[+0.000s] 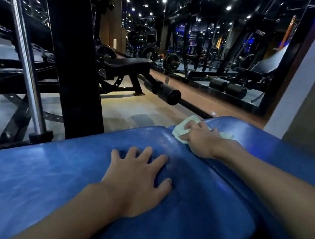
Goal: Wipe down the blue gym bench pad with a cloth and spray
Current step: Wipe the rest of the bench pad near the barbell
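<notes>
A pale cloth (189, 119) is held under the right hand (201, 141). The fingers are curled over it and press it down at the far edge of the blue bench pad (32, 174), just where two padded sections meet at a seam. Part of the cloth is seen beyond the knuckles, and a further strip shows to the right of the hand. The left hand (139, 177) is laid flat on the nearer section, fingers spread and straight, with nothing gripped (the vinyl is dented a little under the fingertips). The near half of the view is filled by the pad, from the left edge to the right, and pale streaks are seen on its left part. Beyond it, a black upright post (72, 53) and a chrome bar (25, 48) stand at the left. A black bench (127, 62) with a foam roller (168, 95) is seen further off in the middle, and a large mirror (227, 49) at the far right. Any lettering on the far machines is too dark and small to be read.
</notes>
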A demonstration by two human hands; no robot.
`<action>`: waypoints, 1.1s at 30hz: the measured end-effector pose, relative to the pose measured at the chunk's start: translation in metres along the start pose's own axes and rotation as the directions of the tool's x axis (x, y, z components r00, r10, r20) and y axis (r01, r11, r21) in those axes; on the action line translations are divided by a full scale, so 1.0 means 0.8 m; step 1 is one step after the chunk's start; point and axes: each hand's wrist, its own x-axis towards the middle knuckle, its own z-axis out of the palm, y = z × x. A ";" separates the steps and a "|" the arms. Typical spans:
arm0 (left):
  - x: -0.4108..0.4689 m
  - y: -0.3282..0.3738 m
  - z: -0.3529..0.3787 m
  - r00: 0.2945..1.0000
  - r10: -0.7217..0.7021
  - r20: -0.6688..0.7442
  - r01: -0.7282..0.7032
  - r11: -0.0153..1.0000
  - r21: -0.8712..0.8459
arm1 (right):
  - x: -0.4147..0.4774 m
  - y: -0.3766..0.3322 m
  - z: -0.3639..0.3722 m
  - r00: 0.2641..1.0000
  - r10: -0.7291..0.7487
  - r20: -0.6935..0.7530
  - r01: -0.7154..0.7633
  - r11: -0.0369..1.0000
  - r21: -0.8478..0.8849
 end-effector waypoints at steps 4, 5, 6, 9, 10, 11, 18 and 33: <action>0.001 0.022 0.004 0.994 -0.064 0.086 0.069 0.996 -0.058 | 0.009 -0.015 -0.007 0.999 0.019 0.032 -0.017 0.998 -0.068; 0.000 0.024 0.006 0.994 -0.070 0.078 0.074 0.996 -0.051 | 0.012 -0.019 -0.009 0.999 0.034 0.030 -0.033 0.998 -0.045; -0.001 0.024 0.007 0.995 -0.073 0.069 0.077 0.996 -0.054 | 0.015 -0.022 -0.011 0.997 0.063 0.035 -0.063 0.998 -0.016; -0.004 0.018 0.007 0.995 -0.068 0.077 0.073 0.995 -0.070 | 0.009 -0.020 -0.005 0.982 0.176 0.072 -0.183 0.976 0.118; -0.004 0.018 0.006 0.994 -0.074 0.082 0.080 0.994 -0.072 | 0.003 -0.018 -0.003 0.983 0.167 0.074 -0.176 0.974 0.142; -0.004 0.018 0.005 0.993 -0.078 0.086 0.084 0.994 -0.069 | -0.006 -0.015 -0.002 0.985 0.155 0.077 -0.165 0.975 0.151; -0.016 0.044 0.008 0.977 -0.130 0.172 0.131 0.991 0.002 | -0.031 -0.002 -0.002 0.984 0.160 0.078 -0.171 0.970 0.172; -0.032 0.075 -0.020 0.986 -0.071 0.151 0.080 0.995 -0.054 | -0.129 0.012 0.008 0.958 0.259 0.126 -0.279 0.944 0.176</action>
